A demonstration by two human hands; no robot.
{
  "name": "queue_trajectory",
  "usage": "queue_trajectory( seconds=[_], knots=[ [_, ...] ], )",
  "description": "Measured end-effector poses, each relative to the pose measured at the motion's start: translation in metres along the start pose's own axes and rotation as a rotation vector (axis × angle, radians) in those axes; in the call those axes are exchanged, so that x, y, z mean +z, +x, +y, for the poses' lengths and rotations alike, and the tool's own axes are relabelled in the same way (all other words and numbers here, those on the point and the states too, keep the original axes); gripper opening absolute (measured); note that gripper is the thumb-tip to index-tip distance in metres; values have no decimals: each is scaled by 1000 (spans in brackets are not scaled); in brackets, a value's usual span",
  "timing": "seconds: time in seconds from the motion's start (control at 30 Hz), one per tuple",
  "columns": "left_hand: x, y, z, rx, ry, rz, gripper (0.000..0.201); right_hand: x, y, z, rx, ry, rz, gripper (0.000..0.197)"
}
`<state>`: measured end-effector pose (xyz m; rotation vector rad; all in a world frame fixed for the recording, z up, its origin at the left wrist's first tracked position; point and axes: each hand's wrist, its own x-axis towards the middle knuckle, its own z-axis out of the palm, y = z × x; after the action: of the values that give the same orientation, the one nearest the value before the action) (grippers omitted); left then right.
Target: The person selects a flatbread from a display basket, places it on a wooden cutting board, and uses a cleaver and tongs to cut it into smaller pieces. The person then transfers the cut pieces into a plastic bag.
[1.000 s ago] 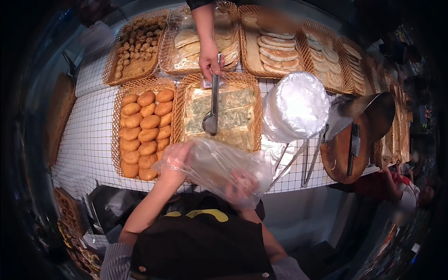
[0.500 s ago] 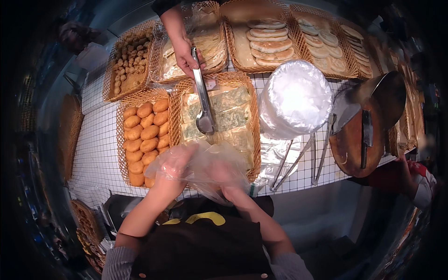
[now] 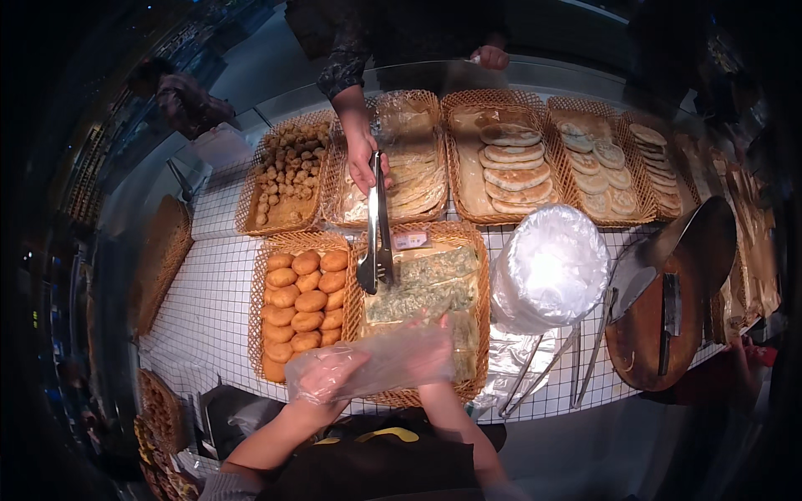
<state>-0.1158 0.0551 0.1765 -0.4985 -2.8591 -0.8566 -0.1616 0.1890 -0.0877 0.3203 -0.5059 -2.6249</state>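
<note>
A clear plastic bag (image 3: pixel 391 364) stretches between my two hands, above the near end of a wicker basket (image 3: pixel 482 334). My left hand (image 3: pixel 332 376) is closed on the bag's left end, seen through the film. At its other end my right hand (image 3: pixel 434 352) grips the bag, its fingers partly veiled by plastic. The basket holds flat, green-filled pastries (image 3: pixel 430 271). Across the counter another person's hand (image 3: pixel 362 165) holds metal tongs (image 3: pixel 380 221), whose tips hang over the basket's left side with nothing visible between them.
Golden oval buns (image 3: pixel 307 301) fill a basket on the left. Behind stand baskets of small brown balls (image 3: pixel 288 171) and round flatbreads (image 3: pixel 514 167). To the right are a plastic-wrapped stack (image 3: pixel 551 267), more tongs (image 3: pixel 578 367) and a round wooden board (image 3: pixel 639 351) with a knife (image 3: pixel 670 313).
My view has tilted up, showing more of the far side. The bag is now drawn out sideways between my hands. The other person's tongs have shifted toward the basket's left rim.
</note>
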Motion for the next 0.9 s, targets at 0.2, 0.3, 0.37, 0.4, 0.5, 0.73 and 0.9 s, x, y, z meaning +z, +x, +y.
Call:
queue_trajectory(
  seconds=[0.2,0.3,0.37,0.4,0.5,0.73,0.9],
  knots=[
    [25,-28,-39,-89,-173,306,39,51,-20,-19,135,188,-111,53],
    [30,-31,-43,-98,-223,384,24,85,-32,-15,-125,-260,280,58],
    [32,-34,-42,-110,-283,409,20,84,-43,-22,-89,-317,275,58],
    [33,-34,-43,-110,-310,421,19,68,-51,-40,39,-178,98,58],
    [43,-36,-47,-139,-362,443,16,106,-64,-26,-26,-324,270,57],
    [84,-75,-69,-344,-338,380,12,83,-95,-17,-270,-645,508,43],
    [114,-75,-104,-461,-332,390,16,74,-77,-22,-518,-1017,475,43]
  ],
)
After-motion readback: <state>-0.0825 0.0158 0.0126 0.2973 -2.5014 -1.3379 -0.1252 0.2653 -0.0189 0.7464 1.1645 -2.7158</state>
